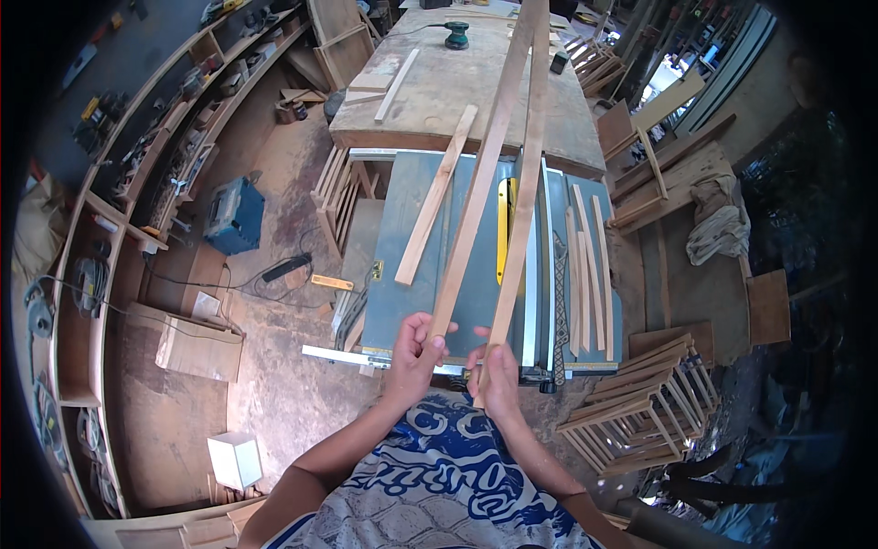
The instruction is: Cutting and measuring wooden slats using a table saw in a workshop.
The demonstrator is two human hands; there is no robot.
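Note:
My left hand [416, 357] is closed around the near end of a long wooden strip [477, 192]. In my right hand [497, 377] is a second long wooden strip [521, 220], whose near end pokes out below the fingers. Both strips slant up and away over the table saw [402, 210], and their far ends come close together at the top of the view. Beneath them, between the two, shows the saw's yellow insert [506, 247]. A shorter wooden piece [437, 194] lies on the saw table to the left. Several thin strips [585, 265] rest on its right side.
Beyond the saw stands a wooden workbench [439, 91] with a green sander [456, 37] on it. Slatted wooden frames [645, 403] are stacked at the near right. A blue tool case [235, 216] and cables lie on the left floor, beside long shelves [146, 183].

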